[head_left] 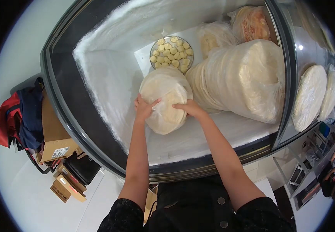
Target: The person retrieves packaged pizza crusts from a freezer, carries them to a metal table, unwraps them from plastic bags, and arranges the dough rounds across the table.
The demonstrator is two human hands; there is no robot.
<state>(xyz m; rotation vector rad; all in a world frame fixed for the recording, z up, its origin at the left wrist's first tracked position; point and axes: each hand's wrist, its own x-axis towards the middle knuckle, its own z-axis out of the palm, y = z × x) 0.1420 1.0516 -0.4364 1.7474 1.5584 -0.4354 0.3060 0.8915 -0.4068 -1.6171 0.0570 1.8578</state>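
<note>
Inside a frosted chest freezer, a stack of round, flat, pale dough discs in clear plastic [165,92] is between my hands. My left hand [145,107] grips its left edge, thumb on top. My right hand [188,108] grips the right edge, thumb on top and fingers curled beneath, partly hidden. Just beyond the stack, a round metal tray holds several small pale dough pieces [174,51]. To the right, a long row of wrapped round discs [244,81] lies on its side.
The freezer's dark rim [78,129] surrounds the opening. Bags with pale and orange contents [250,25] sit at the back right. Wrapped discs [309,96] lie beyond the right frame. Cardboard boxes [57,135] and a red and blue cloth item stand outside, left.
</note>
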